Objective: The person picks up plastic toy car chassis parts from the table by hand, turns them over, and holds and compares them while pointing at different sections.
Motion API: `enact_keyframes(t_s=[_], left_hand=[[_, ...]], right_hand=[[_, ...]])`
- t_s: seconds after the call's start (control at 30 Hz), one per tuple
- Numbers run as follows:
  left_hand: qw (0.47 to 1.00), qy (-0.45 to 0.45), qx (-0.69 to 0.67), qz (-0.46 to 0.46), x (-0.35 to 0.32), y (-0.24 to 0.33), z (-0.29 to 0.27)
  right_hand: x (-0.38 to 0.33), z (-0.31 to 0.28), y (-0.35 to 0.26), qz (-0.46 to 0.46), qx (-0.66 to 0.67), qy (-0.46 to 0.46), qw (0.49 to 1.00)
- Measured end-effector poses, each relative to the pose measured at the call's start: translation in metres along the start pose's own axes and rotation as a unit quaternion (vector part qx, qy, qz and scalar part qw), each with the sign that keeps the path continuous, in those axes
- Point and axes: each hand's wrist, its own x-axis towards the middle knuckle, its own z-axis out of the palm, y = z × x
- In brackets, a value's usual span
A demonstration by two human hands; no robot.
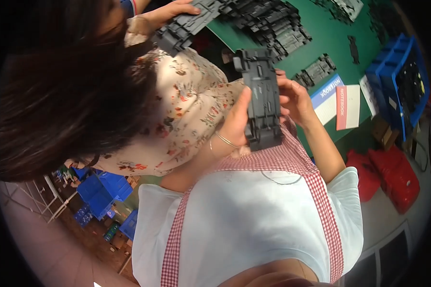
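Upright before my chest is a long black plastic chassis part with ribs and notched ends. My left hand, a thin bangle at its wrist, grips it along the left edge, thumb on its face. Fingers of my right hand curl against its right edge, their tips partly hidden behind it. On the green table just beyond my right hand lies a similar part, a greyer-looking chassis. Many more black chassis parts are heaped farther back.
Close on my left, a person in a floral top holds another chassis. Two notebooks lie at the green table's near right edge. Beyond them stands a blue bin of dark parts. Red plastic-looking things sit on the right.
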Motion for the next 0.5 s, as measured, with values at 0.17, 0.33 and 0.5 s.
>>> enact_keyframes(t_s=[0.17,0.33,0.5], left_hand=[[0.986,0.078,-0.109,-0.100,0.005,0.005,0.001],[0.984,0.074,-0.146,-0.076,0.004,0.006,0.014],[0.976,-0.030,-0.210,-0.049,0.002,0.006,0.003]], right_hand=[[-0.004,0.016,-0.006,0.058,-0.032,0.038,0.997],[0.003,0.005,-0.005,0.046,0.000,0.122,0.991],[0.017,0.011,-0.013,0.034,-0.181,0.137,0.973]])
